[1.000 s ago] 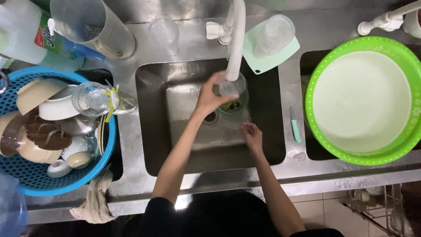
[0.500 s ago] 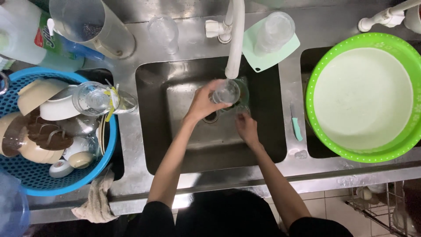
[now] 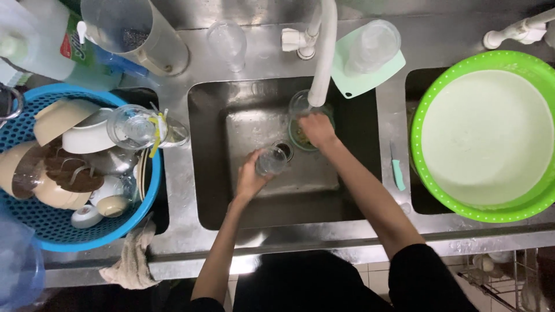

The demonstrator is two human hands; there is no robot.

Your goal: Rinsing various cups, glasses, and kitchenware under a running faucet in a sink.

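My left hand (image 3: 250, 179) grips a clear drinking glass (image 3: 272, 161) low in the steel sink (image 3: 219, 190), close to the drain. My right hand (image 3: 316, 128) reaches under the white tap spout (image 3: 322, 55) and rests on a green bowl (image 3: 300, 107) that sits in the sink's far right part. Whether its fingers are closed on the bowl's rim or only touching it is not clear.
A blue basket (image 3: 34, 219) of bowls, cups and a glass jar (image 3: 136, 127) stands left of the sink. A green basin (image 3: 428, 173) of milky water fills the right sink. Behind are a metal jug (image 3: 139, 32), glasses, a green mat (image 3: 358, 81), and a cloth (image 3: 132, 263).
My left hand has carried the glass from under the tap down and to the left toward the drain. My right hand has gone up to the bowl beneath the spout.
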